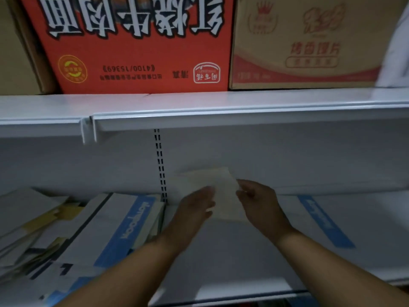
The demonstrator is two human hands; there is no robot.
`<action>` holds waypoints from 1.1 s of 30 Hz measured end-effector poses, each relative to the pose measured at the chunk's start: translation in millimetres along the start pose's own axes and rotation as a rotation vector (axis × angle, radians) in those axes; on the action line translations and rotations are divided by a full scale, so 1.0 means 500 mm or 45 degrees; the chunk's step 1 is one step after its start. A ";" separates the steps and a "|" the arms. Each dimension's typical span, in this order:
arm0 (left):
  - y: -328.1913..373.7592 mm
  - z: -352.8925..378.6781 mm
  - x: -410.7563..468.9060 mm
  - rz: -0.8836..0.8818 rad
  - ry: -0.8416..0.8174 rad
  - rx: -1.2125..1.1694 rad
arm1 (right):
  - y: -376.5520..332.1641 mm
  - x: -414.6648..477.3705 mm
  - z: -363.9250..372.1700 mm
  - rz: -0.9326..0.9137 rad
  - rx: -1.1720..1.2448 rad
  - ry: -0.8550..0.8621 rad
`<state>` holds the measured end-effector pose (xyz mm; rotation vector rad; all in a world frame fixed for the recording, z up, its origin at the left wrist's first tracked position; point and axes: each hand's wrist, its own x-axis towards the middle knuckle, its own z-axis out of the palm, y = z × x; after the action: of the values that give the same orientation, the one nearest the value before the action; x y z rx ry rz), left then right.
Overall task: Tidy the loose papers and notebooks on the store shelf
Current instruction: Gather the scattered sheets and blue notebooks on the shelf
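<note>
A pale cream sheet of paper (223, 191) is held up over the lower shelf (232, 258), tilted toward the back panel. My left hand (194, 209) grips its left edge and my right hand (257, 200) pinches its right edge. White notebooks with blue bands (124, 227) lie in a loose, slanted pile on the shelf's left part, with yellowish papers (51, 218) among them. Another white notebook with a blue band (325, 222) lies flat on the right part of the shelf.
The upper white shelf (221, 107) overhangs close above my hands. On it stand a red carton (137, 45) and a brown cardboard carton (309, 45). A slotted upright (160, 165) runs down the back panel.
</note>
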<state>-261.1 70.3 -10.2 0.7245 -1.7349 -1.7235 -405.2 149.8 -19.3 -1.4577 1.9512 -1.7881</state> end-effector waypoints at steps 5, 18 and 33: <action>0.004 0.028 0.061 -0.313 -0.032 -0.509 | 0.049 -0.063 -0.049 -0.820 -0.659 0.056; -0.100 -0.025 0.062 -0.263 0.125 0.863 | 0.148 -0.103 -0.053 -0.437 -1.230 -0.719; -0.061 -0.431 -0.101 -0.480 0.400 1.590 | 0.020 -0.099 0.268 -0.076 -1.219 -0.808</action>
<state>-69.8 -40.3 -43.5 1.7915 -2.4135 -0.4294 -298.2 88.1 -91.2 -1.9574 2.4265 -0.1906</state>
